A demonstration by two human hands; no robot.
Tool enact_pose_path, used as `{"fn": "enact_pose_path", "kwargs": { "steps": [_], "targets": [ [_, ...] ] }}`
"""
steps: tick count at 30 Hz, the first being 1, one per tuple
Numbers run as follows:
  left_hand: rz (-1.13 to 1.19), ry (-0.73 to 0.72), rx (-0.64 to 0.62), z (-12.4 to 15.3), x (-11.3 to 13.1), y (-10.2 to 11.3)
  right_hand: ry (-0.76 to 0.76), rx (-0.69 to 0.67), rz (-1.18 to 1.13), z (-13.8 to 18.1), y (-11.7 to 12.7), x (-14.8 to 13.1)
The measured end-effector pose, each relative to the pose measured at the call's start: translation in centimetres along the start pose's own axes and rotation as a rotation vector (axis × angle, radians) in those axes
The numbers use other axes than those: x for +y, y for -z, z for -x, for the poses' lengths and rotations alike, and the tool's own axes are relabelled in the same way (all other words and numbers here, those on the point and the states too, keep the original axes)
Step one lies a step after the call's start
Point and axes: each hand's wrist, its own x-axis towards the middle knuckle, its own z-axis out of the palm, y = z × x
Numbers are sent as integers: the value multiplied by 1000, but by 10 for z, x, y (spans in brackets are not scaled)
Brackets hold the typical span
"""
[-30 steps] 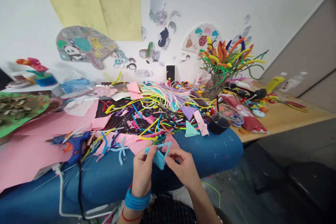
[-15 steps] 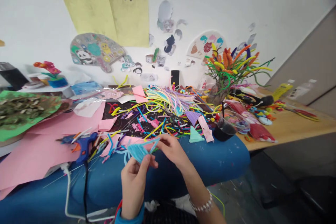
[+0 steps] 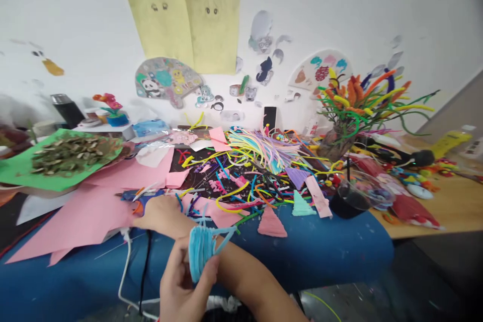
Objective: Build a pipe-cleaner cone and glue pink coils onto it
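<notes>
Between thumb and fingers, my left hand [image 3: 188,276] grips a light-blue pipe cleaner piece [image 3: 202,251], its strands wound side by side, with loose ends sticking out at the top and right. My right arm reaches across behind it to the left. There my right hand [image 3: 160,216] is closed around the handle of a blue and orange glue gun [image 3: 140,194], hiding most of the handle. To the right, at the mat's back edge, lie wound triangles in pink [image 3: 272,222], mint green [image 3: 302,205] and purple [image 3: 297,178].
Loose pipe cleaners [image 3: 260,148] cover the middle of the table. Pink paper sheets [image 3: 83,221] lie at left, near a white cable [image 3: 129,266]. A cup of dark liquid [image 3: 349,204] and a vase of pipe cleaner flowers [image 3: 335,141] stand at right.
My right hand has let go of the loose blue strand and crossed left onto the glue gun. My left hand has come down slightly, turning the blue piece more upright. The view has shifted left.
</notes>
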Motion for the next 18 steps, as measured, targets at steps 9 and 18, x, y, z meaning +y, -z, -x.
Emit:
{"fn": "enact_pose_path", "kwargs": {
  "steps": [9, 18],
  "targets": [
    [-103, -52, 156, -30, -26, 43, -100, -111, 100, -6, 17, 21],
    [-82, -7, 239, -52, -28, 48, -84, -23, -322, 15, 49, -2]
  ]
}}
